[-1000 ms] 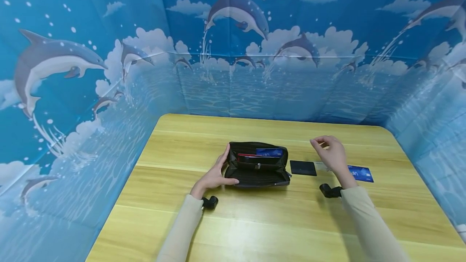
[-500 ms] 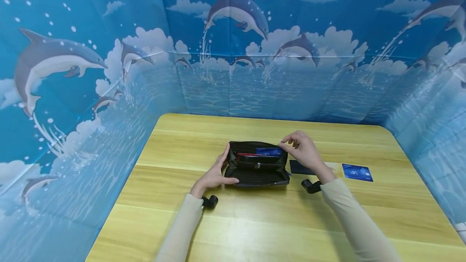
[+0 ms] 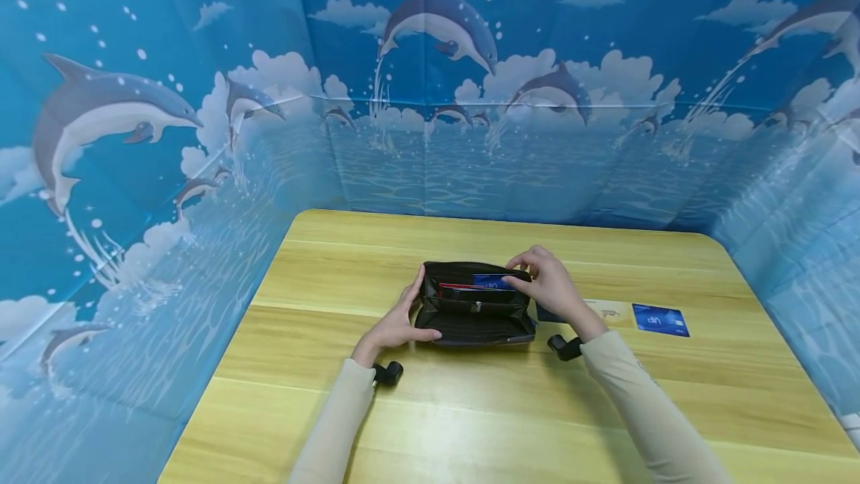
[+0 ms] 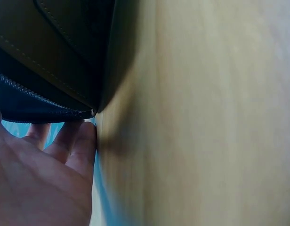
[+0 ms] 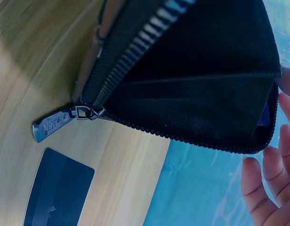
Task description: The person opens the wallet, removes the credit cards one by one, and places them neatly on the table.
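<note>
We have the black wallet (image 3: 474,305) lying open at the table (image 3: 470,424) centre. Our left hand (image 3: 396,323) steadies its 9 o'clock end, thumb on the near edge and fingers up the side, lightly curled round it. Our right hand (image 3: 547,286) sits at the wallet's 2 o'clock corner, fingertips bent onto the blue card (image 3: 490,281) that stands in the back pocket; we cannot tell if it really pinches the card or only touches it.

To do this step well, we think: keep the left hand firm so the wallet doesn't slide, take the card by its top edge w/ thumb and forefinger, move it straight along the pocket, no twisting.

At 3 o'clock lie a dark card (image 5: 58,195), a pale card (image 3: 608,312) and another blue card (image 3: 660,320).

Writing: white logo on both blue cards, maybe "UP", too small to be sure. Zip pull (image 5: 53,125) has engraved letters, not readable.
</note>
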The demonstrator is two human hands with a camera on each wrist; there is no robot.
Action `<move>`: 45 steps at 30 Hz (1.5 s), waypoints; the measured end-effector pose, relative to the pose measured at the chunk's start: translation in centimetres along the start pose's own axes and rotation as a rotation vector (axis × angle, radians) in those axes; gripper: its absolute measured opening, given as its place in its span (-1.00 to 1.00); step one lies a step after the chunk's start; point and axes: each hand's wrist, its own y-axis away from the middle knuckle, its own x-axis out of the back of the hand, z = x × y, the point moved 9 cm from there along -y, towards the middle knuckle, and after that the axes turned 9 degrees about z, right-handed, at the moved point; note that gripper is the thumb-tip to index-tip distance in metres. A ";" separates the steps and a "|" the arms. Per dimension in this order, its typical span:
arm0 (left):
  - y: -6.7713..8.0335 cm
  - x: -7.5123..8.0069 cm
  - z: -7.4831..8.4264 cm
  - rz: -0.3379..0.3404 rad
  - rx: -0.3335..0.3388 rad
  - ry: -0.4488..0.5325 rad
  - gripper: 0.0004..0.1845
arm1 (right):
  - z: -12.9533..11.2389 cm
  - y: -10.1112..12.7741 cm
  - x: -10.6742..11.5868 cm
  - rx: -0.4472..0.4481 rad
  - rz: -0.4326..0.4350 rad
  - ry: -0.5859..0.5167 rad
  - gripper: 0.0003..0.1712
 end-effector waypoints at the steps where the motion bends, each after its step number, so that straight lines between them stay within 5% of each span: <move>1: 0.0 0.0 0.0 0.000 0.000 0.002 0.27 | -0.2 0.0 0.0 0.002 0.002 -0.004 -0.80; 24: 0.0 -0.2 -0.2 0.007 -0.011 0.005 0.28 | 0.7 -0.1 -0.7 -0.052 -0.045 0.040 -0.67; 45: 0.0 0.1 -0.1 0.004 0.003 0.018 0.26 | 0.5 -0.7 -0.9 -0.009 -0.066 0.008 -0.68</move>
